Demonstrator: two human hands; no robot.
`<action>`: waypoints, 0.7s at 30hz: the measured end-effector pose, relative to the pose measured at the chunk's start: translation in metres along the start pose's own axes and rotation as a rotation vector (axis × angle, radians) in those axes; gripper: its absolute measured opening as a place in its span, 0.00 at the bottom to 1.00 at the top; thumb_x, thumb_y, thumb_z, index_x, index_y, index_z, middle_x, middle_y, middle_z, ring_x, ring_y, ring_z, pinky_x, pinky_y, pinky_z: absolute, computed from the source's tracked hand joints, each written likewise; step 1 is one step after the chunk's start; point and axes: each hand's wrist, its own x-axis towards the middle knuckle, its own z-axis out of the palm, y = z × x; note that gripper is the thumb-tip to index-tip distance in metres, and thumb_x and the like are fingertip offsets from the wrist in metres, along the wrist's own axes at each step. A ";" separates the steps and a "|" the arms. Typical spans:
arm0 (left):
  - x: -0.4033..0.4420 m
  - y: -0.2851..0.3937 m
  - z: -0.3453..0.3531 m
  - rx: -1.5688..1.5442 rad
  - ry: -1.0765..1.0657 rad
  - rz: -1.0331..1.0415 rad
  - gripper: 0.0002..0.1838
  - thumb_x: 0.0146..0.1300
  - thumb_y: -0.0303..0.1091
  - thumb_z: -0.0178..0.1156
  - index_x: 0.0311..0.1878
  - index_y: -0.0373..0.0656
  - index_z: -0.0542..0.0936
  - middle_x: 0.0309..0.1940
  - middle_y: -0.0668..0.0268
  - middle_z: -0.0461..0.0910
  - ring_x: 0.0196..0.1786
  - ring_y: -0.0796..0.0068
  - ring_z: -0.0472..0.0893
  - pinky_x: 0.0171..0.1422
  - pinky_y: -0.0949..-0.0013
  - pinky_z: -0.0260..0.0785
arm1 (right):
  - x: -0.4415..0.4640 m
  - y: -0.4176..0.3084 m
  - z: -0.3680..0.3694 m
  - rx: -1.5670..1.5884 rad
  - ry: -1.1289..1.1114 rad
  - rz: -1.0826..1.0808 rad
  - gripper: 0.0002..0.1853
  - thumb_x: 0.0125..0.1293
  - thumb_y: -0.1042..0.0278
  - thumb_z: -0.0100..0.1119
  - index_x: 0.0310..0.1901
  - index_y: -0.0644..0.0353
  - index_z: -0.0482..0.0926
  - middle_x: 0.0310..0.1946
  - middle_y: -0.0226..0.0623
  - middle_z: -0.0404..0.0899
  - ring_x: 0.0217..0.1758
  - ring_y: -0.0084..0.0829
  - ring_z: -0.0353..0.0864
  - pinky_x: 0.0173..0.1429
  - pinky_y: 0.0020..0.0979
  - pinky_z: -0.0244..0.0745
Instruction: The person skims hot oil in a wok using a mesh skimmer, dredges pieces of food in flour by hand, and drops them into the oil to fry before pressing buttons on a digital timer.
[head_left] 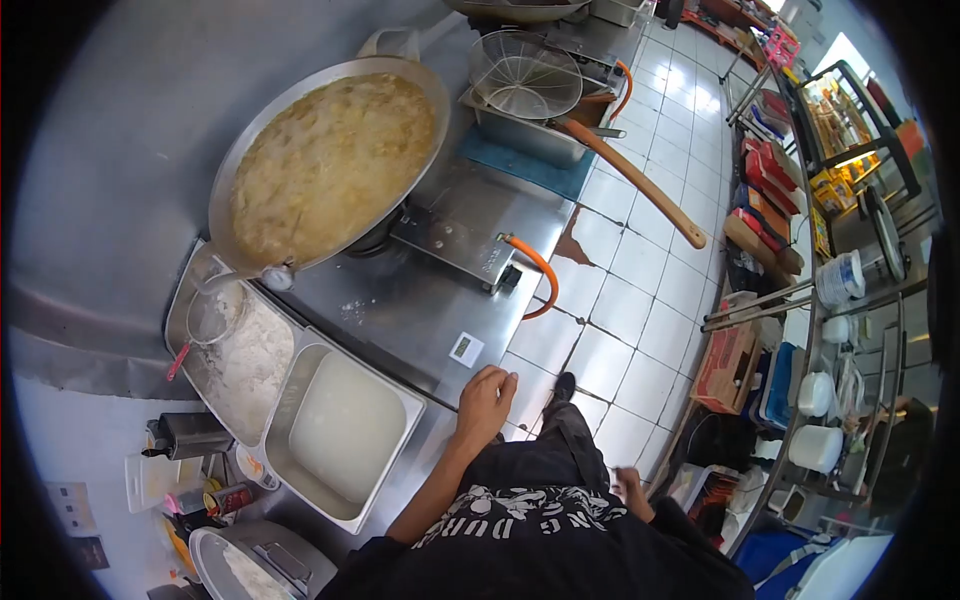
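Observation:
My left hand [486, 402] is held over the front edge of the steel counter, its fingers loosely curled in with nothing visible in them. Just beyond it lies a small white digital timer [466, 349]. My right hand [631, 492] hangs low by my side, partly hidden and blurred, and touches nothing I can see. A big wok [222, 190] of bubbling oil, with food frying under foam, sits on the burner. Beside it are a steel pan of white flour [250, 370] with a red-handled strainer [212, 312] and a steel pan of whitish liquid [345, 430].
A wire skimmer [525, 80] rests on a steel container, its wooden handle [640, 180] jutting over the tiled floor [610, 320]. An orange gas hose [545, 268] loops off the stove. Crowded shelves [790, 400] line the right side. A large pot [215, 560] stands lower left.

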 end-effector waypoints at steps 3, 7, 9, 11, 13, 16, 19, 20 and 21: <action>0.025 0.006 0.037 0.008 -0.072 -0.035 0.12 0.60 0.35 0.54 0.30 0.32 0.74 0.35 0.54 0.74 0.36 0.54 0.75 0.41 0.61 0.66 | -0.020 0.005 -0.025 0.279 0.037 0.134 0.17 0.55 0.61 0.56 0.43 0.60 0.70 0.30 0.45 0.73 0.26 0.39 0.75 0.24 0.38 0.69; 0.056 -0.031 0.134 0.036 -0.254 0.086 0.19 0.56 0.38 0.57 0.47 0.35 0.74 0.47 0.50 0.73 0.49 0.51 0.75 0.55 0.63 0.65 | 0.021 -0.019 -0.057 0.474 0.041 0.073 0.17 0.56 0.62 0.55 0.45 0.60 0.70 0.32 0.43 0.74 0.28 0.36 0.76 0.25 0.35 0.69; 0.067 -0.055 0.182 0.058 -0.417 0.039 0.22 0.56 0.40 0.58 0.50 0.35 0.73 0.47 0.49 0.74 0.50 0.51 0.75 0.57 0.63 0.65 | 0.042 -0.040 -0.079 0.535 0.029 0.032 0.17 0.56 0.62 0.54 0.46 0.60 0.70 0.33 0.42 0.74 0.29 0.35 0.76 0.26 0.34 0.69; 0.074 -0.096 0.223 0.054 -0.582 -0.419 0.25 0.54 0.45 0.57 0.49 0.34 0.73 0.46 0.48 0.76 0.50 0.52 0.75 0.57 0.61 0.65 | 0.063 -0.064 -0.105 0.538 0.004 -0.016 0.18 0.57 0.62 0.54 0.47 0.60 0.70 0.34 0.41 0.75 0.30 0.33 0.77 0.26 0.33 0.69; 0.048 -0.202 0.261 0.317 -0.489 -0.378 0.25 0.54 0.49 0.54 0.46 0.36 0.76 0.43 0.46 0.77 0.49 0.51 0.76 0.53 0.59 0.68 | 0.076 -0.097 -0.142 0.478 -0.055 -0.065 0.19 0.58 0.62 0.52 0.51 0.59 0.67 0.37 0.40 0.74 0.30 0.33 0.77 0.26 0.31 0.68; 0.028 -0.194 0.250 0.530 -0.536 -0.635 0.24 0.53 0.50 0.50 0.33 0.35 0.80 0.37 0.45 0.77 0.42 0.47 0.78 0.45 0.53 0.70 | 0.108 -0.153 -0.193 0.363 -0.065 -0.104 0.18 0.59 0.59 0.49 0.50 0.54 0.68 0.39 0.39 0.73 0.33 0.33 0.75 0.32 0.34 0.68; 0.026 -0.161 0.240 0.584 -0.774 -0.449 0.18 0.54 0.42 0.47 0.28 0.38 0.81 0.28 0.51 0.79 0.34 0.51 0.79 0.39 0.52 0.70 | 0.137 -0.215 -0.232 0.500 -0.075 -0.192 0.18 0.60 0.58 0.49 0.51 0.53 0.68 0.38 0.37 0.73 0.34 0.33 0.75 0.32 0.35 0.69; 0.030 -0.145 0.243 0.565 -0.716 -0.565 0.17 0.54 0.43 0.48 0.28 0.41 0.81 0.29 0.52 0.80 0.34 0.53 0.80 0.39 0.52 0.71 | 0.146 -0.236 -0.239 0.493 -0.088 -0.212 0.18 0.60 0.58 0.49 0.51 0.53 0.68 0.38 0.37 0.73 0.34 0.33 0.75 0.32 0.35 0.69; 0.032 -0.143 0.250 0.680 -0.659 -0.358 0.18 0.49 0.49 0.55 0.28 0.42 0.82 0.28 0.51 0.80 0.34 0.56 0.80 0.40 0.53 0.71 | 0.155 -0.256 -0.247 0.447 -0.078 -0.242 0.19 0.60 0.58 0.50 0.51 0.53 0.67 0.39 0.38 0.74 0.34 0.33 0.75 0.34 0.36 0.70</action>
